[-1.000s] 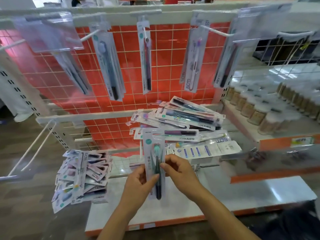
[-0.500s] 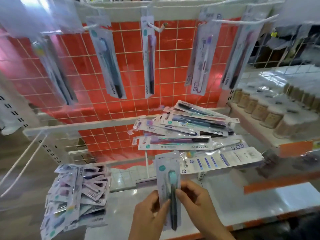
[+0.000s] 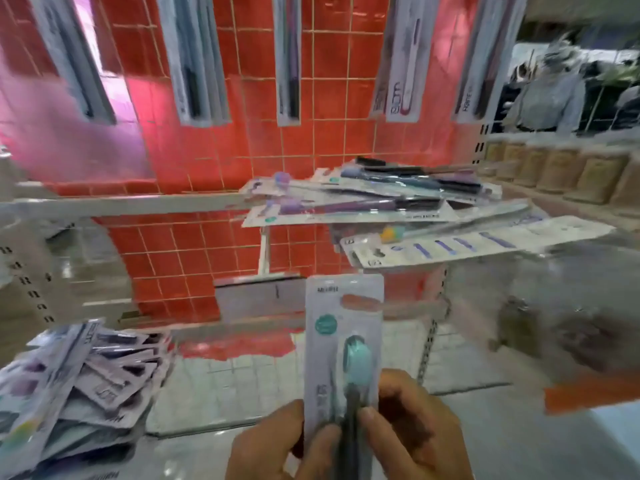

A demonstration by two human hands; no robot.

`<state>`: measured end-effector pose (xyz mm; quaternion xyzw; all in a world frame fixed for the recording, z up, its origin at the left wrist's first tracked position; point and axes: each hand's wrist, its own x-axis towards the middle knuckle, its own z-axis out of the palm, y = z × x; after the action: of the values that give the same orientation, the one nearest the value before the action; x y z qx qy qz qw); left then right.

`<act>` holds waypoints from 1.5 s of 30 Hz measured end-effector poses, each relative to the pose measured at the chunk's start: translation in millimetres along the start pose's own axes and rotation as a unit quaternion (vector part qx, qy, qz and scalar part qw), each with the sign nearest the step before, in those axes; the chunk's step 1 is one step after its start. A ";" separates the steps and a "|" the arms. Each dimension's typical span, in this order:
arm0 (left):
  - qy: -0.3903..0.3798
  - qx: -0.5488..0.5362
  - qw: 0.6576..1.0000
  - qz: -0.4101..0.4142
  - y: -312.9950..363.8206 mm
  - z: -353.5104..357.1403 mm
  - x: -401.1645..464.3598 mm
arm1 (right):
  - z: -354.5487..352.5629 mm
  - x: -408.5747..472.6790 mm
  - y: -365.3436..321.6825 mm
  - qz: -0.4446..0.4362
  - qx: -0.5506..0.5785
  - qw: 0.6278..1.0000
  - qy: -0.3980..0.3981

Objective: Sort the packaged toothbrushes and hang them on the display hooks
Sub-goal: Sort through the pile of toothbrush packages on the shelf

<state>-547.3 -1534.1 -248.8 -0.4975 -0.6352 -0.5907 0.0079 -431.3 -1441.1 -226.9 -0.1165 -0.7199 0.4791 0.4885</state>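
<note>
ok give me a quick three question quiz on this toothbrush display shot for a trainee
1. True or false: both hands grip the teal-headed toothbrush pack.
2. Multiple choice: the loose pile of packs right of centre lies A) level on the hooks, B) on the floor, C) in a basket.
3. What colour is the tiled wall behind the hanging packs?

Key:
1. True: left hand and right hand pinch its lower part.
2. A.
3. Red.
</note>
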 end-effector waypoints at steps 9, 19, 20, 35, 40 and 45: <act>-0.068 -0.063 0.992 0.082 -59.7 28.5 -20.2 | 1.8 -26.5 78.1 -0.102 -0.007 0.994 -0.032; -0.045 -0.101 0.994 0.025 -81.2 0.7 -16.4 | 32.5 -13.3 87.2 -0.055 0.020 0.995 -0.076; -0.041 -0.103 0.994 0.022 -81.0 -1.5 -13.3 | 35.3 -9.7 84.9 -0.058 0.030 0.995 -0.080; 0.038 -0.114 0.993 0.000 -85.7 -3.7 31.7 | 60.5 43.4 85.0 -0.028 -0.014 0.998 -0.052; 0.026 -0.102 0.994 -0.008 -99.6 -4.5 43.0 | 65.8 52.4 101.2 -0.028 -0.031 0.999 -0.023; 0.024 -0.071 0.997 -0.023 -122.2 -1.9 66.8 | 72.4 66.0 116.4 0.013 -0.057 0.998 0.007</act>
<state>-660.5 -1470.4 -299.0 -0.4679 -0.6028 -0.6458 -0.0257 -557.9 -1381.1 -286.0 -0.1571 -0.7407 0.4429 0.4802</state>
